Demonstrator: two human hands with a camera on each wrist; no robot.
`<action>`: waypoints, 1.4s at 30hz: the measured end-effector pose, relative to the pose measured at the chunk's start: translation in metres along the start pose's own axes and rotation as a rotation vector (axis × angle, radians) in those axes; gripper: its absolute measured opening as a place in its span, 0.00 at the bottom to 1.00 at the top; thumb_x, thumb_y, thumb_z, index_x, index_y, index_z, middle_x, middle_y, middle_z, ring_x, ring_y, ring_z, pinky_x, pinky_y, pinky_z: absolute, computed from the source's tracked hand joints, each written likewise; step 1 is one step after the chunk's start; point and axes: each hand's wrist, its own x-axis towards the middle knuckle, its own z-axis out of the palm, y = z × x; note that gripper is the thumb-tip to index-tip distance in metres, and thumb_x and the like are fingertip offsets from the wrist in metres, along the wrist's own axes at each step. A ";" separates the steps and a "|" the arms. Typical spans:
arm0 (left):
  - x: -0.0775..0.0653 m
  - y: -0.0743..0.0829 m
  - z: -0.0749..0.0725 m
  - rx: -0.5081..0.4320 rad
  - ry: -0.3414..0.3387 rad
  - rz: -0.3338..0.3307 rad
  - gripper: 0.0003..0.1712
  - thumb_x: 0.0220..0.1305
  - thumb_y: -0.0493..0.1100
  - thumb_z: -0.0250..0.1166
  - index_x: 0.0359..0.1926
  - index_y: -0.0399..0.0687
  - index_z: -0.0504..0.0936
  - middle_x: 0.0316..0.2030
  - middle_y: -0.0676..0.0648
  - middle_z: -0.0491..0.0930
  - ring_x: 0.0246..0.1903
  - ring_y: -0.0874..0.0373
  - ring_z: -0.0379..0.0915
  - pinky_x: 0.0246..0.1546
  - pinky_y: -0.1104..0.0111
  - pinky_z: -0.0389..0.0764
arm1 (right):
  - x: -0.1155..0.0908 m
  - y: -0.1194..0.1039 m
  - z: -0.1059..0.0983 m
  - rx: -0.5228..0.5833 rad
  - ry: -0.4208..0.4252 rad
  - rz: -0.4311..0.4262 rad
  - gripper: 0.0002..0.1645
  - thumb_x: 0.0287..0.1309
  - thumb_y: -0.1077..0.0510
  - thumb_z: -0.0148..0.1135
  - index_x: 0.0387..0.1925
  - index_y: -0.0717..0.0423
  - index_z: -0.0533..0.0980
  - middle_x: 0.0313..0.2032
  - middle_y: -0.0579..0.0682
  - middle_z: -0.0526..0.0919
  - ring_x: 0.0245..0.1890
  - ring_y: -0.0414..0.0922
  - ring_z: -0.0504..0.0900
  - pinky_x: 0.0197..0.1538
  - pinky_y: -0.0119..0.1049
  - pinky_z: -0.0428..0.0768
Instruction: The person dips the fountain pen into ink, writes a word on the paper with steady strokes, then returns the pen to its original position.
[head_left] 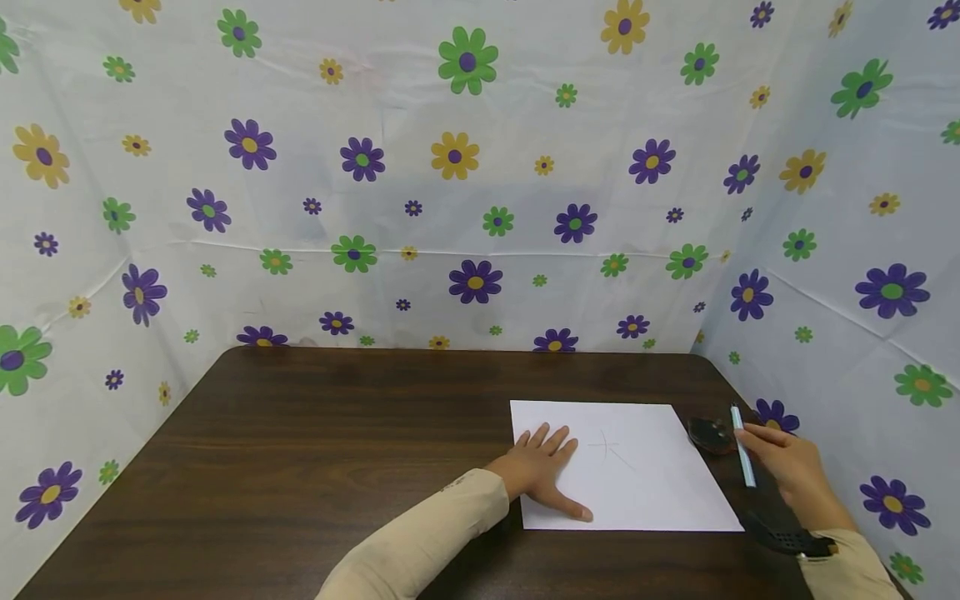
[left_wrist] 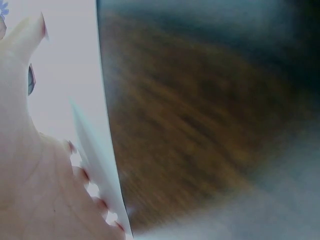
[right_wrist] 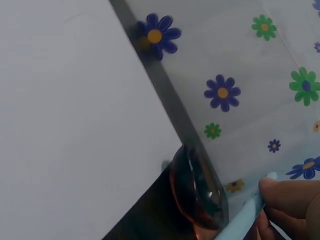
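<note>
A white sheet of paper [head_left: 637,492] lies on the dark wooden table, with a few thin lines drawn on it near the middle. My left hand [head_left: 542,471] rests flat on the sheet's left side, fingers spread; the left wrist view shows its palm close up over the paper [left_wrist: 60,85]. At the table's right edge my right hand [head_left: 787,458] pinches a light blue pen [head_left: 742,450] between thumb and fingers. Beside the pen and the sheet's right edge sit dark-lensed glasses [head_left: 711,435], seen larger as glasses [right_wrist: 192,192] in the right wrist view.
The brown table [head_left: 315,467] stretches left of the paper. White cloth with printed flowers [head_left: 420,208] hangs behind it and along the sides. A black strap [head_left: 787,537] is on the right wrist.
</note>
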 end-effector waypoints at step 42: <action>0.002 -0.001 0.000 -0.009 -0.007 0.005 0.62 0.47 0.80 0.59 0.76 0.63 0.44 0.76 0.56 0.36 0.75 0.53 0.29 0.72 0.55 0.39 | -0.005 0.016 0.003 -0.469 0.254 -0.047 0.28 0.59 0.47 0.61 0.41 0.73 0.79 0.45 0.75 0.77 0.43 0.70 0.74 0.32 0.47 0.70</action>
